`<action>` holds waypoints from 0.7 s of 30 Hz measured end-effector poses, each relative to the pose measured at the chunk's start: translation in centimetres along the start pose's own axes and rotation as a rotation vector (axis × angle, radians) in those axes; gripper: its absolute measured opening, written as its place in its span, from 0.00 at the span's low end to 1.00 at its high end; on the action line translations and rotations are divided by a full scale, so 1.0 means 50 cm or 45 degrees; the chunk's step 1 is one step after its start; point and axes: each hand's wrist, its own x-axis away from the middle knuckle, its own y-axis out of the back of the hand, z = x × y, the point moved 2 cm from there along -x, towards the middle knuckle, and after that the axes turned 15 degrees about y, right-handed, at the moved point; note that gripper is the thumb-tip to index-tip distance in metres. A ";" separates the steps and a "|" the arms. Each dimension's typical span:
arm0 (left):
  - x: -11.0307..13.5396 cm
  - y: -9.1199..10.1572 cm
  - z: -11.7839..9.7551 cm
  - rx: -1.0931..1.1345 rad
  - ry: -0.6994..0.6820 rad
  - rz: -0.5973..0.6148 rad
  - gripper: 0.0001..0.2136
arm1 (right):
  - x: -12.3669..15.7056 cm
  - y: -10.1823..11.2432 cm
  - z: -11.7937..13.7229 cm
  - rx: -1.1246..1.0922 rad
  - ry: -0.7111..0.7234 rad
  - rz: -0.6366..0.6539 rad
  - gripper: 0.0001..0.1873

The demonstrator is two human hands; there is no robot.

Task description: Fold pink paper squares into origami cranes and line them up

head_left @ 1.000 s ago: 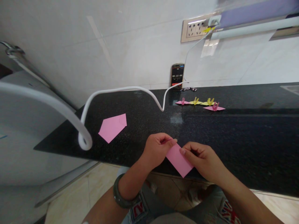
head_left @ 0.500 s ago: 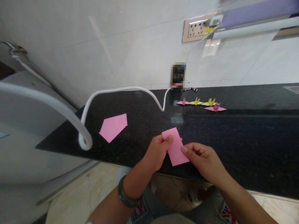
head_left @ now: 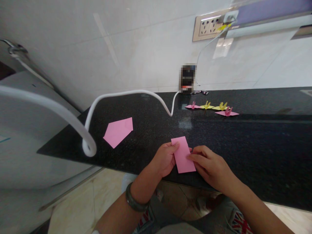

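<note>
A pink sheet of paper (head_left: 183,158), folded into a narrow rectangle, is held near the front edge of the black countertop. My left hand (head_left: 165,160) pinches its left side, thumb on top and fingers beneath. At the right edge, my right hand (head_left: 211,165) grips the paper between thumb and fingers, partly hidden behind it. Farther left lies another pink paper (head_left: 118,131), flat and five-sided. Toward the back right stand small folded paper cranes: a pink one (head_left: 193,106), a yellow one (head_left: 207,106), a second yellow one (head_left: 222,106) and a pink one in front (head_left: 227,112).
A thick white bent tube (head_left: 126,93) arches over the counter's left part. A pixelated dark object (head_left: 187,78) leans against the tiled wall, with a thin cable rising to the wall socket (head_left: 209,27). The black countertop (head_left: 263,146) stretches right.
The pink paper has turned slightly more upright, and its top has dropped a little. My right hand's fingers have shifted along the right edge. The whole view has moved slightly.
</note>
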 end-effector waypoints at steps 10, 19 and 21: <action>-0.006 0.005 -0.005 -0.036 -0.068 0.079 0.12 | -0.029 0.000 -0.001 -0.426 -0.290 -0.188 0.11; -0.002 0.000 -0.002 -0.074 -0.116 0.108 0.17 | -0.037 -0.018 -0.019 -0.525 -0.714 -0.391 0.14; -0.001 -0.003 0.001 -0.142 -0.146 0.085 0.16 | -0.037 -0.019 -0.019 -0.511 -0.716 -0.415 0.14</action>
